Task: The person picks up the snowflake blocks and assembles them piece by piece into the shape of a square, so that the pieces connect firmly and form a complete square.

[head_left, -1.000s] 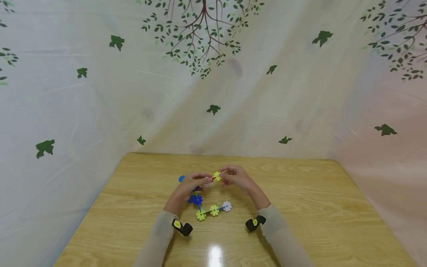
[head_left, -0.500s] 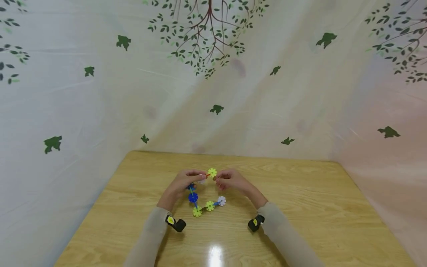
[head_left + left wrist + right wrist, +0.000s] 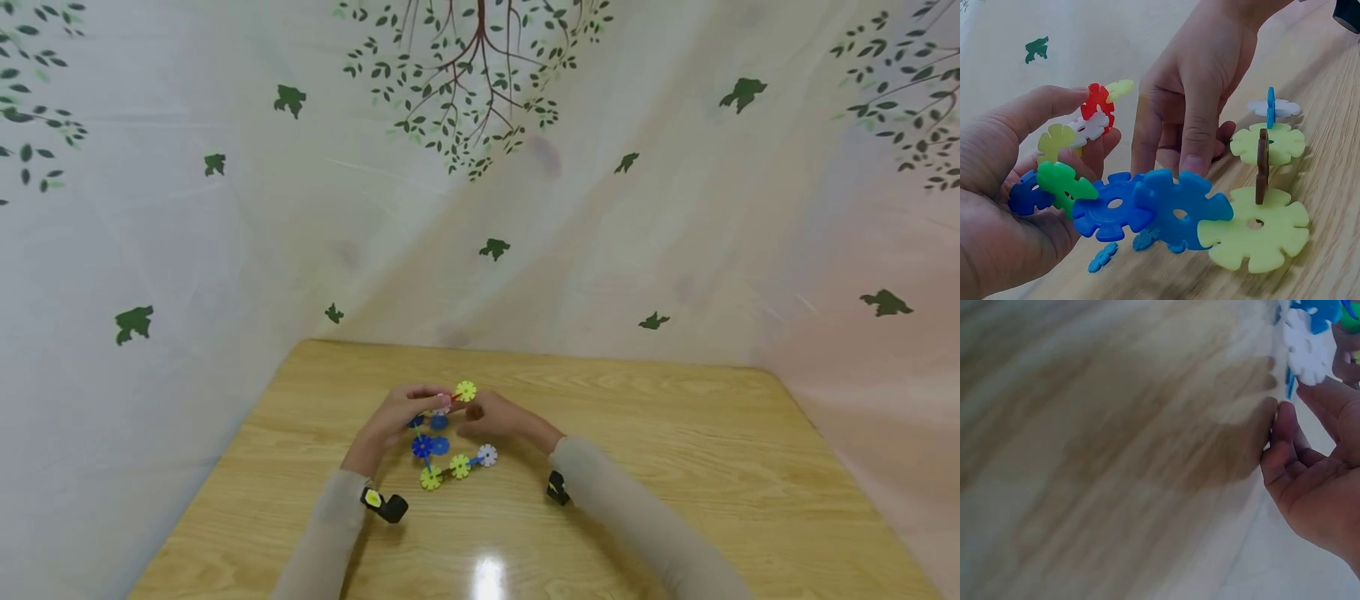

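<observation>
- The left hand (image 3: 1004, 187) grips the far end of a chain of snowflake-shaped plastic discs (image 3: 1166, 209); its thumb and fingers are curled round a cluster of red, white, pale yellow, green and dark blue pieces.
- From that cluster the chain runs toward the near side through two blue discs (image 3: 429, 446), then bends right along the bench (image 3: 675, 467) through two yellow-green discs (image 3: 445, 472) to a white disc (image 3: 487, 455) at its right end.
- In the left wrist view a brown disc (image 3: 1262, 165) stands upright, slotted between the two yellow-green ones, and the near part of the chain rests on the wood.
- One yellow disc (image 3: 466, 391) sticks up at the far end, above the fingers of both hands.
- The right hand (image 3: 491, 417) is just right of the cluster, fingers pointing down with their tips at the bench beside the blue discs; it seems released, holding nothing, though the blurred right wrist view leaves some doubt.
- In the right wrist view the white disc sits just beyond that hand's fingertips (image 3: 1282, 434).
- A small blue piece (image 3: 1102, 257) lies loose on the wood under the chain.
- The light wooden bench is backed by a pale curtain (image 3: 225, 208) printed with green leaves and branches.
</observation>
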{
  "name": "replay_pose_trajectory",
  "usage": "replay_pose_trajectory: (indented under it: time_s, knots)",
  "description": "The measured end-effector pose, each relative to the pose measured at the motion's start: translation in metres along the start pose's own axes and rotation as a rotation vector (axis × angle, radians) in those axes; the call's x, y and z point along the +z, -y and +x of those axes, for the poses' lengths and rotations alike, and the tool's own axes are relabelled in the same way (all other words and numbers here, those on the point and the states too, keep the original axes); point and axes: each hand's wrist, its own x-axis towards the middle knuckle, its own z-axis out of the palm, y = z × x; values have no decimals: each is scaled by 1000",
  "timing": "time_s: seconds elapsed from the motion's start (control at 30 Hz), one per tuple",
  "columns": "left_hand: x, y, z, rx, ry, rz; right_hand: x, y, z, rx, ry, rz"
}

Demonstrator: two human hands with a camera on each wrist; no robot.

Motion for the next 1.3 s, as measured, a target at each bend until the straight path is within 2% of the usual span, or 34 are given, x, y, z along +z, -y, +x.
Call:
replay_pose_trajectory:
  time_s: [0.17, 0.27, 0.47, 0.73, 1.03, 1.3]
  knots:
    - [-4, 3, -2, -9, -25, -11, 4, 3, 3, -18, 24, -87]
    - [-5, 3, -2, -8, -32, -26, 5, 5, 3, -32, 23, -98]
    - [-3, 2, 1, -2, -13, -26, 4, 5, -3, -40, -42, -126]
    - [2, 3, 7, 5, 12, 28, 5, 2, -9, -56, -28, -220]
    - [9, 2, 10, 16, 22, 124, -7, -2, -26, 57, -67, -51]
    - [19, 1, 16, 21, 34, 136, -25, -16, -46, 105, -119, 98]
